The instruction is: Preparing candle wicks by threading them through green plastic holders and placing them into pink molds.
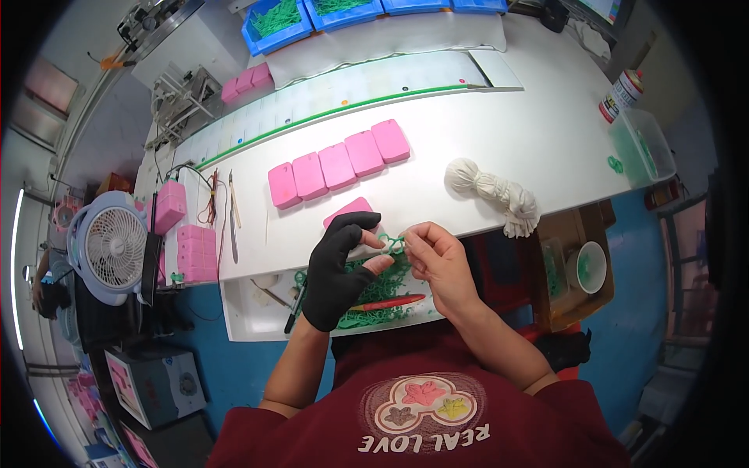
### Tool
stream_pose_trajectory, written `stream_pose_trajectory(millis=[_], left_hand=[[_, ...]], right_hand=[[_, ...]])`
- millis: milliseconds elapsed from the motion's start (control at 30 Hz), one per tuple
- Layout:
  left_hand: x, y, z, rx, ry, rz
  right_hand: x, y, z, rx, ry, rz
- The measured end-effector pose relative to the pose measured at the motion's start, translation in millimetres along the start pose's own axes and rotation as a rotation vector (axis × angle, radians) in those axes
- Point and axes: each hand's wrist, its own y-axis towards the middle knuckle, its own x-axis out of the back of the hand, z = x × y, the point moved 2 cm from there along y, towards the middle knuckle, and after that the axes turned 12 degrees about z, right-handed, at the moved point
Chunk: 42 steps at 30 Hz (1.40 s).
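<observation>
Main bit: a thin green looped piece (392, 243), up between both hands, right around the near edge of the smooth white table (554, 148).
Right hand (438, 257): totally bare, pinching the right end of that green piece between thumb and index finger, with the other fingers curled in.
Left hand (335, 269): in a black glove with bare tips at the thumb and one finger, spread a little apart by the left end of the piece. Honestly can't tell if actually gripping it.
Drawer: pulled-out white tray (240, 316) just below, loaded with a tangled heap of stringy green pieces (396, 285), plus a slim red tool (390, 303) lying across.
Pink stuff: a slanted row of five rounded pink blocks (338, 165) past the hands, and one more single pink block (349, 209) partly hidden behind the glove.
Right side: a twisted off-white cloth bundle (493, 195) on the tabletop, then a clear plastic tub (644, 148) near the far right.
Left side: thin metal tweezers (233, 226) on the table, near stacked pink blocks (197, 253), with a round pale-blue fan (111, 246) beyond.
Back: blue plastic bins (281, 27), a couple visibly holding green pieces.
</observation>
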Motion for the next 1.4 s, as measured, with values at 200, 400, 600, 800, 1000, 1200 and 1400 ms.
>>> stream_pose_trajectory(millis=[200, 400, 600, 800, 1000, 1200, 1400], left_hand=[[0, 1, -1, 0.008, 0.000, -0.006], [0, 1, 0, 0.015, -0.014, -0.010], [0, 0, 3, 0.009, 0.002, -0.053], [-1, 0, 4, 0.010, -0.011, -0.069], [1, -2, 7, 0.020, 0.009, -0.081], [-1, -1, 1, -0.002, -0.125, -0.051], [2, 0, -3, -0.062, -0.108, -0.016]], right_hand=[[0, 0, 0, -0.009, -0.003, -0.003], [1, 1, -1, 0.001, 0.013, 0.010], [0, 0, 0, -0.008, -0.003, -0.007], [2, -1, -2, 0.014, 0.016, -0.005], [1, -1, -2, 0.008, -0.004, -0.003], [5, -1, -4, 0.035, 0.017, 0.014], [5, 0, -5, -0.022, 0.135, 0.044]])
